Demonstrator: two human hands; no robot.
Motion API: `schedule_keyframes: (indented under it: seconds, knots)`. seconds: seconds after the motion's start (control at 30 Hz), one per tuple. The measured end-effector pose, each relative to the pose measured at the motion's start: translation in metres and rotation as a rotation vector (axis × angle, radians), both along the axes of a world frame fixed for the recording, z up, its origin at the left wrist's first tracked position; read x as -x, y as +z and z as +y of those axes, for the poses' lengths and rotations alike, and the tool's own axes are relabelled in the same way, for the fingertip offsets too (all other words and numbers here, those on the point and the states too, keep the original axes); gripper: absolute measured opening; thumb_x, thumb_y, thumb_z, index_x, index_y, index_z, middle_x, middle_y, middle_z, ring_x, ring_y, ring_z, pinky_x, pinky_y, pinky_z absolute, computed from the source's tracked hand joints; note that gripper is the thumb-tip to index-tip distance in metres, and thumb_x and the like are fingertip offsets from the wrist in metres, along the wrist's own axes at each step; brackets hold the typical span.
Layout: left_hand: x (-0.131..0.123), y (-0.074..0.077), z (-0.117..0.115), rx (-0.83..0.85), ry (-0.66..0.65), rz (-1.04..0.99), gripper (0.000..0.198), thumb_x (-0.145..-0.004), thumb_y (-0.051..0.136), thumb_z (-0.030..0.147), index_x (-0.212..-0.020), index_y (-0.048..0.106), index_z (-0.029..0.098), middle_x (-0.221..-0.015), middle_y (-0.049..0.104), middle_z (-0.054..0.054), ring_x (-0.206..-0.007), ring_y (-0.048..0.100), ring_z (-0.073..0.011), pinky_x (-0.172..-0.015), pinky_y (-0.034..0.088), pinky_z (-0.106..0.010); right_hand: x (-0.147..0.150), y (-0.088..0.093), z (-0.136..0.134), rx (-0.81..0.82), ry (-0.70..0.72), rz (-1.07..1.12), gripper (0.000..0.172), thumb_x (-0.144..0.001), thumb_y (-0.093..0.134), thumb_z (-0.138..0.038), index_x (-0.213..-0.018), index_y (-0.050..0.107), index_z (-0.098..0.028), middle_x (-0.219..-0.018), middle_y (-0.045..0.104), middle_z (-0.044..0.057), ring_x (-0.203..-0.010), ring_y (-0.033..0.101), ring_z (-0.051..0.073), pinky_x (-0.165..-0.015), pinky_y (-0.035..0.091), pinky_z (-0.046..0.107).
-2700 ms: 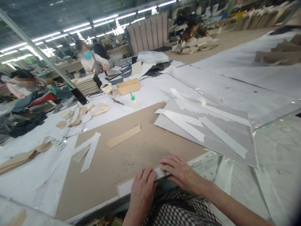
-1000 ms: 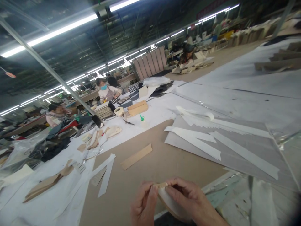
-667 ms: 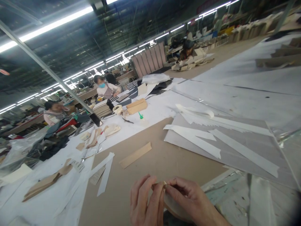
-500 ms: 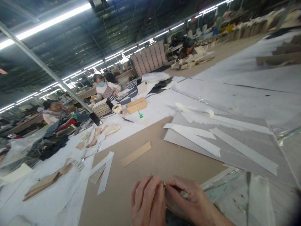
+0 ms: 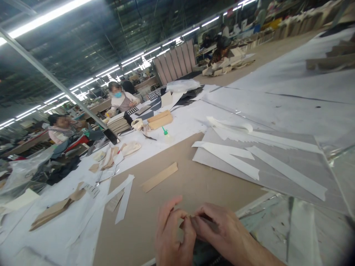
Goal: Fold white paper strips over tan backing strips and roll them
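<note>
My left hand (image 5: 174,234) and my right hand (image 5: 226,231) meet at the near edge of the brown board (image 5: 133,244). Thumbs and fingertips of both pinch a tan strip (image 5: 211,224), mostly hidden by the fingers. The left forefinger is raised off the pinch. Beyond my hands, a single tan strip (image 5: 160,177) lies flat on the board. White strips (image 5: 124,199) rest at the board's left edge. More white strips (image 5: 230,159) are spread over a grey sheet (image 5: 302,177) on the right.
A small bottle with a green nozzle (image 5: 165,133) stands past the board, near a tan stack (image 5: 160,120) and a tape roll (image 5: 137,124). Folded brown pieces (image 5: 52,213) lie left. A phone (image 5: 111,136) leans by a slanting pole (image 5: 55,81). Co-workers sit at the far side.
The left fingers have lifted and spread, with the forefinger now raised. The curved part of the tan strip below the right hand no longer shows. The view has shifted slightly.
</note>
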State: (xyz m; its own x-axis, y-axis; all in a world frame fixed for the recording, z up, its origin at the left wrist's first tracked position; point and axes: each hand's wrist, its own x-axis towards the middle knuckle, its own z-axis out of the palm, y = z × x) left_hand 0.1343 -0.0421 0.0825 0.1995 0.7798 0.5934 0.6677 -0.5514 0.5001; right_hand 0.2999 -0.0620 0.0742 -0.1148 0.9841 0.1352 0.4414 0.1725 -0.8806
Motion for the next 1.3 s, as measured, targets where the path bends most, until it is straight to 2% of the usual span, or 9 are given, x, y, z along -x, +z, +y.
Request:
schedule_keyframes:
  seconds: [0.1,0.2,0.33,0.43,0.67,1.0,1.17,1.3]
  knots:
    - [0.001,0.007,0.001,0.364,-0.02,-0.264,0.019,-0.092,0.057,0.031,-0.089,0.072,0.021,-0.112,0.07,-0.009,-0.099,0.067,-0.0197,-0.086,0.053,-0.029,-0.002,0.0,0.004,0.104,0.006,0.127,0.026,-0.096,0.051,-0.034,-0.08,0.065,-0.021,-0.07,0.065,-0.001,-0.066,0.059,0.014,-0.062,0.041,0.024]
    - [0.0,0.013,0.001,0.693,0.045,-0.508,0.032,-0.09,0.061,0.046,-0.098,0.075,0.019,-0.101,0.074,-0.008,-0.087,0.067,-0.0191,-0.079,0.053,-0.028,-0.004,0.0,0.004,0.166,0.032,0.242,0.029,-0.097,0.05,-0.036,-0.08,0.066,-0.02,-0.071,0.064,-0.002,-0.068,0.058,0.014,-0.062,0.041,0.024]
    - [-0.003,0.013,-0.001,0.876,0.024,-0.678,0.04,-0.077,0.074,0.054,-0.091,0.077,0.016,-0.087,0.075,-0.008,-0.082,0.065,-0.0198,-0.073,0.051,-0.026,-0.005,0.001,0.003,0.186,0.021,0.261,0.032,-0.097,0.05,-0.04,-0.081,0.068,-0.02,-0.072,0.065,-0.002,-0.069,0.059,0.015,-0.062,0.041,0.024]
    - [-0.002,0.011,-0.001,0.96,-0.037,-0.721,0.038,-0.075,0.076,0.053,-0.084,0.075,0.016,-0.077,0.071,-0.004,-0.073,0.06,-0.0158,-0.067,0.047,-0.022,-0.004,0.002,0.002,0.161,0.021,0.223,0.031,-0.098,0.051,-0.041,-0.083,0.068,-0.02,-0.074,0.067,-0.001,-0.07,0.061,0.015,-0.063,0.042,0.024]
    - [0.0,0.011,0.0,0.903,-0.086,-0.612,0.034,-0.075,0.076,0.05,-0.082,0.075,0.017,-0.08,0.07,-0.005,-0.078,0.061,-0.0182,-0.07,0.049,-0.023,-0.001,-0.003,0.001,0.099,0.007,0.133,0.03,-0.1,0.049,-0.043,-0.088,0.068,-0.022,-0.081,0.071,0.0,-0.075,0.065,0.016,-0.067,0.044,0.024]
    - [-0.002,-0.008,0.0,0.859,-0.118,-0.658,0.03,-0.077,0.078,0.046,-0.078,0.074,0.017,-0.075,0.066,-0.003,-0.072,0.058,-0.0139,-0.066,0.048,-0.02,-0.001,-0.008,0.002,0.089,0.011,0.142,0.025,-0.099,0.05,-0.035,-0.088,0.067,-0.022,-0.081,0.07,0.0,-0.076,0.064,0.015,-0.069,0.044,0.024]
    - [0.0,-0.016,0.001,0.718,-0.128,-0.634,0.022,-0.079,0.078,0.039,-0.08,0.077,0.018,-0.076,0.068,-0.003,-0.074,0.061,-0.0154,-0.067,0.05,-0.021,-0.001,-0.01,0.003,0.087,0.021,0.17,0.025,-0.1,0.049,-0.035,-0.088,0.067,-0.022,-0.081,0.069,-0.001,-0.075,0.064,0.015,-0.07,0.044,0.024]
    - [0.006,-0.021,0.004,0.574,-0.196,-0.519,0.009,-0.083,0.075,0.029,-0.086,0.079,0.021,-0.081,0.072,-0.003,-0.077,0.065,-0.0157,-0.069,0.053,-0.022,0.0,-0.01,0.003,0.096,0.017,0.174,0.026,-0.1,0.049,-0.034,-0.087,0.067,-0.022,-0.079,0.068,-0.001,-0.074,0.063,0.014,-0.069,0.043,0.024]
